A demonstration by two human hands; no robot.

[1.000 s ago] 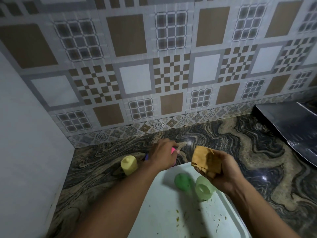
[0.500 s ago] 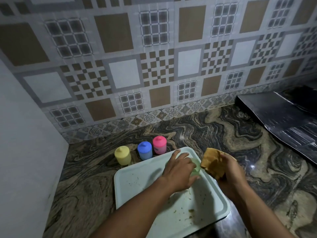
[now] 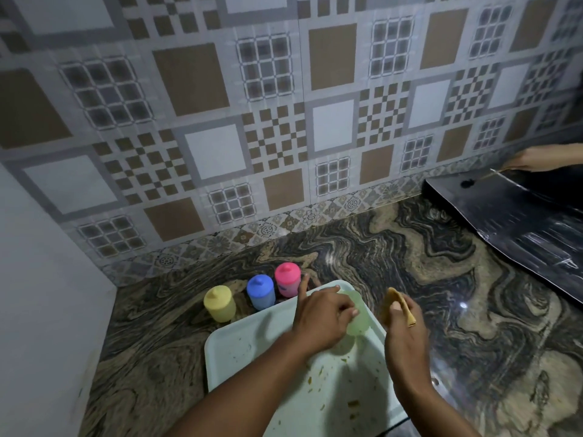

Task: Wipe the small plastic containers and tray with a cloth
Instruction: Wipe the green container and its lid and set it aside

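Since half a second ago our left hand has closed on the pale green translucent plastic container. Its fingers now curl round the side, with the forefinger straying outward, and it holds the pot at the far corner of the pale crumb-flecked plastic tray; whether the pot is lifted clear we cannot tell. Left of that grip, off the tray on the swirled marble counter, stand the yellow capped plastic container, the blue capped plastic container and the pink capped plastic container in a row. Just right of the grip, our right hand pinches the folded mustard-brown cloth between thumb and fingers, near the green pot; contact we cannot make out. We judge that wiping of this fourth container is about to start, with the soiled tray still to do.
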